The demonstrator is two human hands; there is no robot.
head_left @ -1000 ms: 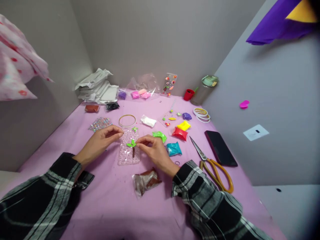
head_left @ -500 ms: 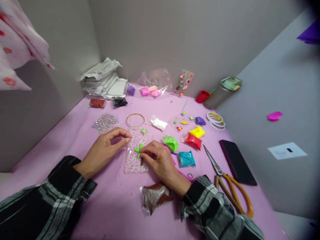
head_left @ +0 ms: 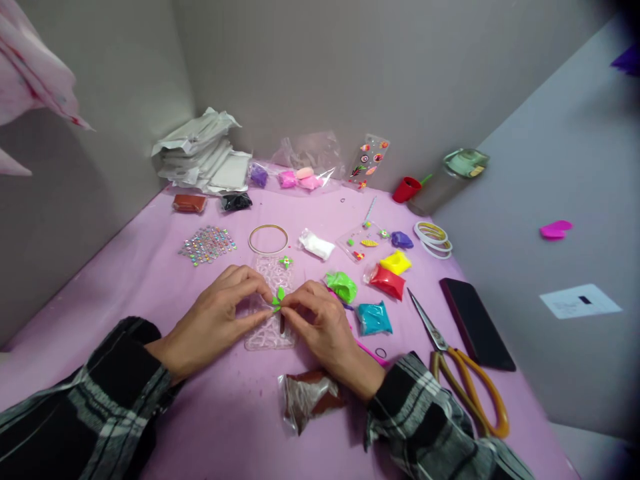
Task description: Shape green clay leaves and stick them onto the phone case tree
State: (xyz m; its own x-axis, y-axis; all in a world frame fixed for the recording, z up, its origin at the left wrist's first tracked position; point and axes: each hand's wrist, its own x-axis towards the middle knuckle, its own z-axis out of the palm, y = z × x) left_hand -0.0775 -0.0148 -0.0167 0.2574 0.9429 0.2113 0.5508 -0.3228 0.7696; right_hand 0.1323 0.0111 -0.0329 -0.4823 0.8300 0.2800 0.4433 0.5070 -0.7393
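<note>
A clear, web-patterned phone case (head_left: 265,337) lies on the table in front of me. On it are green clay leaves (head_left: 281,293) above a thin brown clay strip (head_left: 283,324), and a small green flower-like piece (head_left: 286,262) sits near its top. My left hand (head_left: 223,313) reaches in from the left, thumb and index fingertip closed in on the leaves. From the right, my right hand (head_left: 320,323) pinches at the same leaves, its fingertips almost meeting the left ones. Fingers partly hide the leaves.
Right of the case lie green clay (head_left: 341,287), a blue clay packet (head_left: 374,318), a red packet (head_left: 387,283), scissors (head_left: 445,353) and a dark phone (head_left: 477,323). Nearer me is a brown clay packet (head_left: 313,399). Rhinestones (head_left: 207,245) and a bangle (head_left: 269,239) lie behind.
My left hand has moved right, from the case's left edge to the green leaves, and its fingers have closed in on them. My right hand stays at the leaves.
</note>
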